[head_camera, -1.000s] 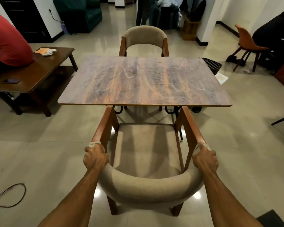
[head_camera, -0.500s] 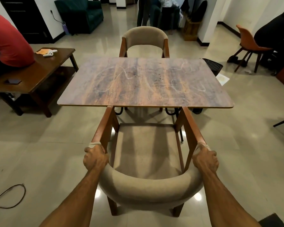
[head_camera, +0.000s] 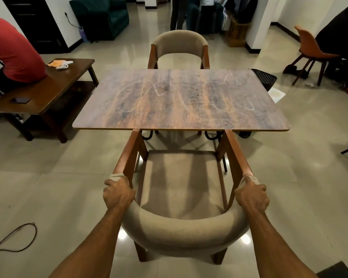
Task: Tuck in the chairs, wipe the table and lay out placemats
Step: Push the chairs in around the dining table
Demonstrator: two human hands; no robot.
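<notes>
- A room with a glossy pale tiled floor (head_camera: 48, 187). A wood-grain table (head_camera: 181, 99) stands straight ahead of both hands, and faint pale squiggles show on its top.
- The left hand (head_camera: 118, 194) grips the near chair (head_camera: 181, 231) where the left wooden armrest meets the padded back. Its fingers are curled over the rail and its knuckles face up.
- The right hand (head_camera: 251, 196) mirrors it on the right armrest, closed round the same joint.
- Both forearms are bare and reach forward from the bottom corners of the view, roughly parallel, with the curved backrest between them.
- The near chair's seat lies between the hands and just ahead of them, out from under the table. The front tips of its armrests reach the table's near edge.
- There are two beige armchairs. The second is the far chair (head_camera: 180, 43), beyond the table from the hands, close against its far edge.
- There is one orange chair (head_camera: 311, 49), far ahead and right of the right hand.
- One black basket (head_camera: 264, 78) stands by the table's far right corner.
- One dark coffee table (head_camera: 48, 91) stands ahead and left of the left hand. A person in a red shirt (head_camera: 12, 51) sits on it, and a phone (head_camera: 20, 100) and a small white object (head_camera: 63, 65) lie on top.
- One cable (head_camera: 18, 237) loops on the floor, left of the left forearm.
- One green sofa (head_camera: 100, 15) stands far ahead on the left.
</notes>
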